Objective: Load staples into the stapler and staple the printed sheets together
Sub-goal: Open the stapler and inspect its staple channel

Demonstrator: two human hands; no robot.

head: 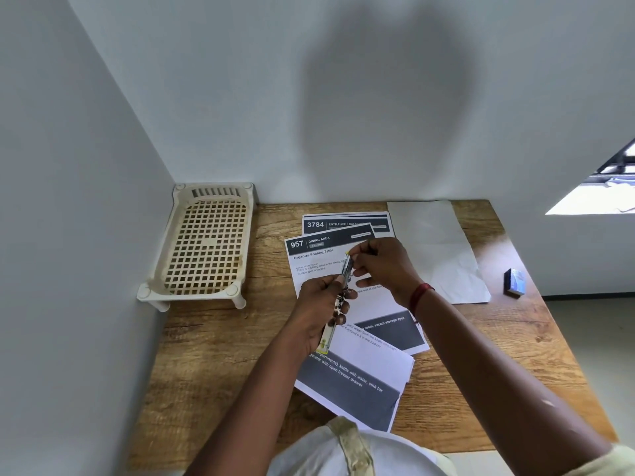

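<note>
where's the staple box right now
In the head view, the staple box sits on the wooden table at its right edge, just right of the blank sheet, away from both hands.

Your left hand (pixel 318 309) grips the stapler (pixel 338 300) above the printed sheets (pixel 357 341), its long body running from your palm up toward the wall. Your right hand (pixel 385 266) pinches at its far end – whether staples sit between those fingertips is too small to tell. On the table (pixel 220 341), a plastic rack (pixel 206 242) fills the left corner; a small box (pixel 514 283) lies far right, beside a blank sheet (pixel 436 249).
</note>
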